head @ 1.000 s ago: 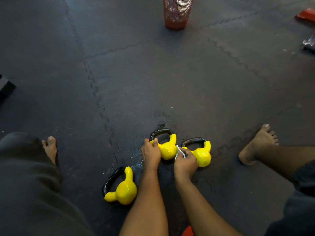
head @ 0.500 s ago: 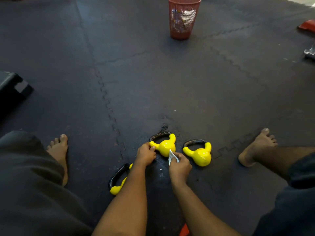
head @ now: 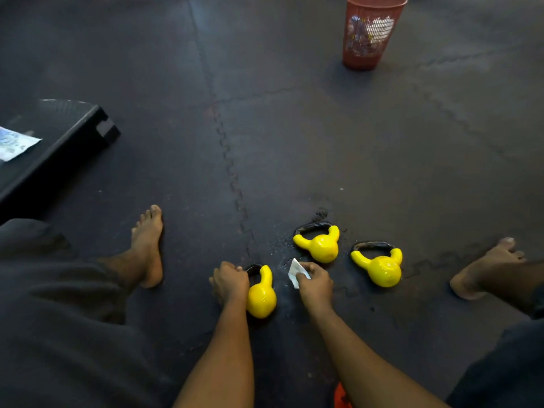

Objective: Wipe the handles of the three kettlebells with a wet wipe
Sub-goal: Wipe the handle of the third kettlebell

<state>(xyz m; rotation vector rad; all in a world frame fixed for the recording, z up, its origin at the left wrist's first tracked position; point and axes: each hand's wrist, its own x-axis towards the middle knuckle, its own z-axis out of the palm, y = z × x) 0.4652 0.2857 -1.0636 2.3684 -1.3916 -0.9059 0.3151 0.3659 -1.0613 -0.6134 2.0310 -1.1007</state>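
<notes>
Left grip [head: 231,282] is being closed round the handle of the near kettlebell [head: 262,295], moved off the middle kettlebell [head: 319,245]; wet wipe [head: 296,272] is being pinched in right grip [head: 315,286] just beside, wiping judged pending.

Three yellow kettlebells [head: 321,245] tipped over, white wipe [head: 295,272]

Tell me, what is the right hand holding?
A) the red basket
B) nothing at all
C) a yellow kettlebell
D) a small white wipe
D: the right hand pinches a small white wipe just above the floor, while the left hand grips the handle of the nearest kettlebell.
</notes>
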